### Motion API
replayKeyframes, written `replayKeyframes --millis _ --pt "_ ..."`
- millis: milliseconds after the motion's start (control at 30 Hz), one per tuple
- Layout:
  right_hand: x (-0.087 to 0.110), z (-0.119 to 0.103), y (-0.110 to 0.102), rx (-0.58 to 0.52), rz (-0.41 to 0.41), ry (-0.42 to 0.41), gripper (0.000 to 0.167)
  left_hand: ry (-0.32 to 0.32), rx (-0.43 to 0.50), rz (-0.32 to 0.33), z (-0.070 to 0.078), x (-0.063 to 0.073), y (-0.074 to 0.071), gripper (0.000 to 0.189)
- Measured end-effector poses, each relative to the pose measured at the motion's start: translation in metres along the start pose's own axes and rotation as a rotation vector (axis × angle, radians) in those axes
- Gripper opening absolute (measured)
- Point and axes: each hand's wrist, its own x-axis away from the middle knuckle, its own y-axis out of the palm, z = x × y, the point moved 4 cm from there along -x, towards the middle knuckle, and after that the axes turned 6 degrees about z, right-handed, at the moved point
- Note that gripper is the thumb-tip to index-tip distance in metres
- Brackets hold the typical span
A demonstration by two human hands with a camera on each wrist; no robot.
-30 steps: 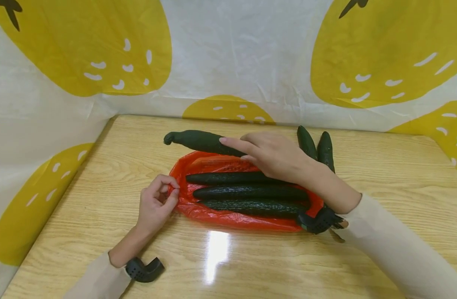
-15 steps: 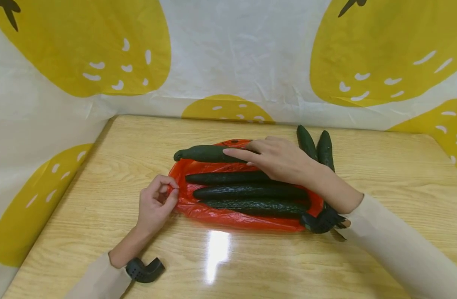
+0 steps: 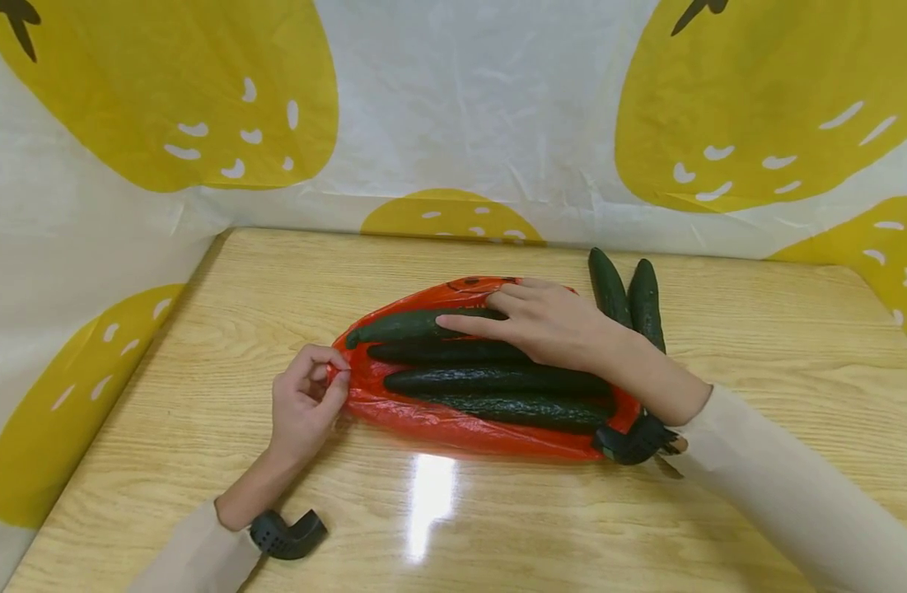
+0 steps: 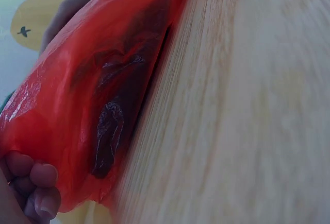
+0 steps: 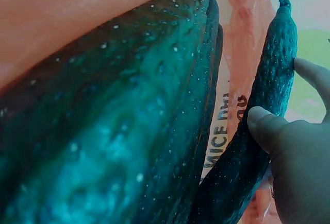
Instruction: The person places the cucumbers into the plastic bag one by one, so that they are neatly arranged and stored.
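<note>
A person's left hand [image 3: 303, 403], its grip pinched tight on the near-left edge of a red plastic bag [image 3: 446, 428], works opposite a right hand [image 3: 549, 325] whose grip, thumb and fingers apart, holds a curved cucumber [image 3: 394, 327] inside the bag's mouth. Three cucumbers [image 3: 490, 380] lie alongside (lettering shows on the plastic); two loose cucumbers [image 3: 609, 284] rest on the table [image 3: 497, 527].

Held cucumber [image 3: 399, 326] lowered into red bag [image 3: 431, 424], far rim [image 3: 423, 296] uncovered
</note>
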Motion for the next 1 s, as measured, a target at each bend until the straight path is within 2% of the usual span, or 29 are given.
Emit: replayKeyframes --millis 133,333,667,1000 --pt "-0.001 -0.001 0.002 0.025 0.004 -0.028 0.069 0.007 0.031 0.02 0.001 0.0 0.0 0.014" --pt "-0.004 -0.006 0.006 0.131 -0.021 -0.091 0.072 0.015 0.034 0.045 0.002 -0.001 -0.001 0.014" --pt "-0.01 -0.006 0.016 0.266 -0.131 -0.031 0.071 0.037 -0.011 0.06 0.003 -0.001 -0.001 0.014" --pt "-0.013 -0.008 0.015 0.349 -0.194 0.0 0.067 0.03 0.026 0.068 0.004 0.0 -0.001 0.013"
